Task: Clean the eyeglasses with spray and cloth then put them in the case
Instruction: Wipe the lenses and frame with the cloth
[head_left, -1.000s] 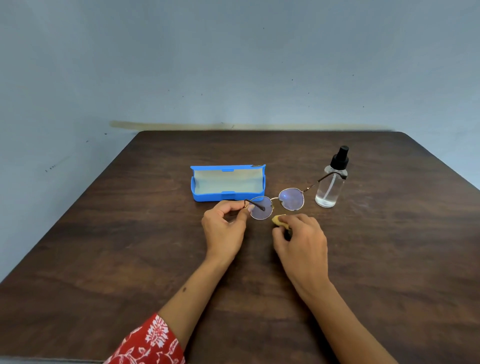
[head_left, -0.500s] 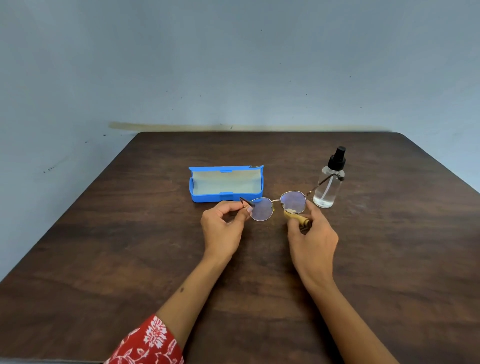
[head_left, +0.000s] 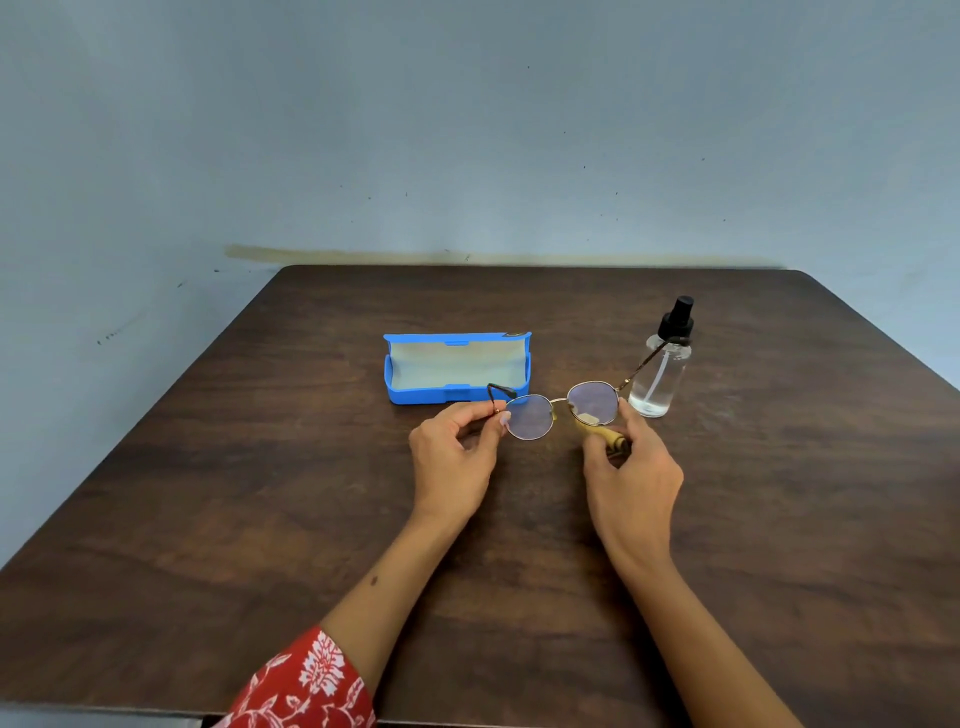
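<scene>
Round gold-rimmed eyeglasses (head_left: 530, 415) are held just above the table's middle, lenses facing me. My left hand (head_left: 454, 457) pinches the frame at its left hinge, the left temple folded. My right hand (head_left: 631, 478) grips a small yellow cloth (head_left: 597, 428) and presses it against the lower part of the right lens. The right temple sticks out toward the spray bottle (head_left: 662, 371), a clear bottle with a black nozzle standing upright at the right. The blue case (head_left: 457, 397) lies open behind my left hand, its pale lining showing and nothing in it.
A dark wooden table (head_left: 260, 519) carries everything; its back edge meets a blue-grey wall. My left arm has a red floral sleeve (head_left: 306, 686) at the near edge.
My right hand has moved the cloth from below the left lens rightward to the right lens. The glasses have tilted a little; my left hand keeps its hold.
</scene>
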